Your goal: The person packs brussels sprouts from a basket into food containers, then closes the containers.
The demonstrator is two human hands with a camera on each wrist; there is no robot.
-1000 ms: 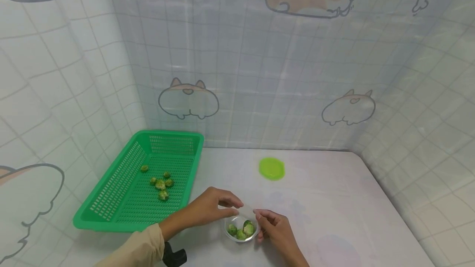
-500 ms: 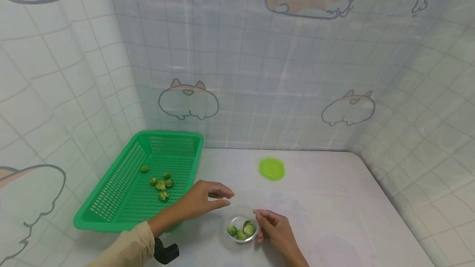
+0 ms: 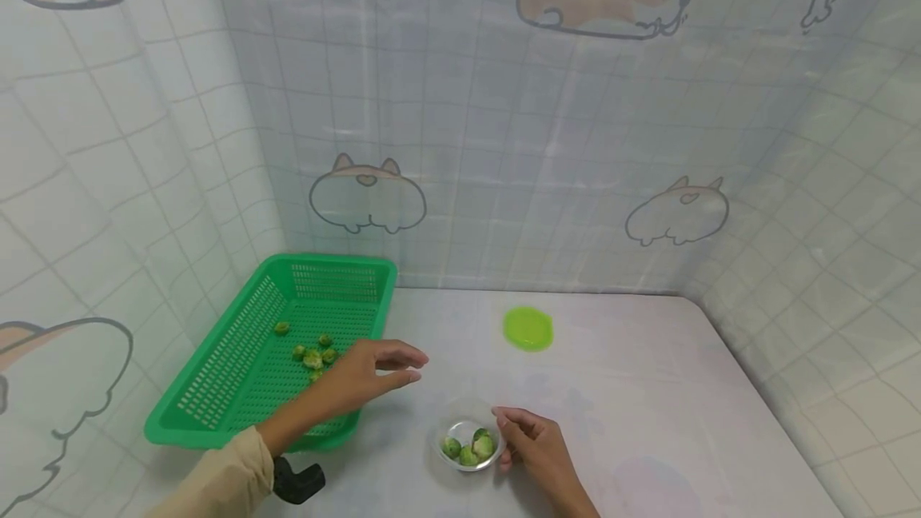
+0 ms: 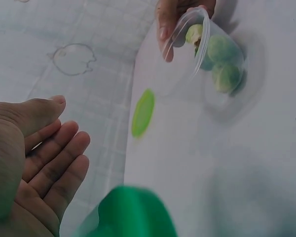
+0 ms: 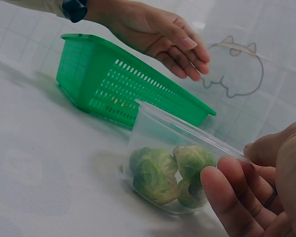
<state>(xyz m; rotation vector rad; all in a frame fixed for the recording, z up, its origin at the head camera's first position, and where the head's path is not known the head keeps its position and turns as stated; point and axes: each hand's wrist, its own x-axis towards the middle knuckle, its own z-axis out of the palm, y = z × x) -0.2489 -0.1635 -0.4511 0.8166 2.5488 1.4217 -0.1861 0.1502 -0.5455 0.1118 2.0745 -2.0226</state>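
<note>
A clear plastic tub point(image 5: 163, 126) stands on the table with three Brussels sprouts point(image 5: 155, 175) visible in it. My right hand point(image 3: 534, 450) pinches the tub's rim between thumb and fingers, from its right side. My left hand point(image 3: 367, 374) hovers beside the right edge of the green basket point(image 3: 161, 422), fingers extended and thumb apart, holding nothing. In the left wrist view the palm of that hand point(image 4: 44, 163) shows bare. Several more Brussels sprouts point(image 3: 312, 359) lie on the basket's floor, some partly hidden behind the left forearm.
A bright lime-green lid point(image 3: 528, 329) lies flat on the table point(image 3: 619, 390) behind the tub. Tile-patterned sheeting point(image 3: 504, 142) with cartoon dogs walls in the back and both sides. A black strap device point(image 3: 298, 482) sits at the left wrist.
My left hand has drawn back from above the tub, moving left and up towards the basket. My right hand and the tub have stayed in place.
</note>
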